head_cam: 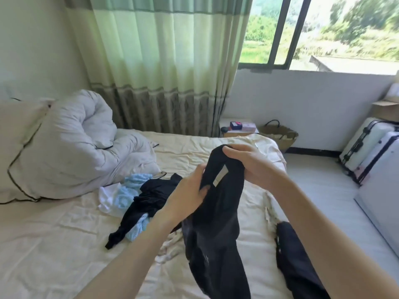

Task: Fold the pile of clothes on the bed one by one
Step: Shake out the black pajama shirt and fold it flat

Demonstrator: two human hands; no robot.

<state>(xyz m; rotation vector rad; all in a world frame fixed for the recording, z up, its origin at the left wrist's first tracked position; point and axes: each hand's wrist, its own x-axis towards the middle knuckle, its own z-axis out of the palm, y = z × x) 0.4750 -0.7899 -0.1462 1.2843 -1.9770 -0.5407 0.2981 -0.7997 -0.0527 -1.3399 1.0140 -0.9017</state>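
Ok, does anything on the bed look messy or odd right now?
Nothing looks damaged. The unfolded heap of black, pale blue knitted and white clothes lies tangled beside the rumpled grey duvet. Both hands, left and right, hold a black garment up with its white label showing, perhaps inside out.

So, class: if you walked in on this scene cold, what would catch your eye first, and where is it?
First, the black garment held up in the middle over the bed, gripped by the left hand and right hand near its white label. Next, the pile of black, blue and white clothes lying left of it. Then the bright window at upper right.
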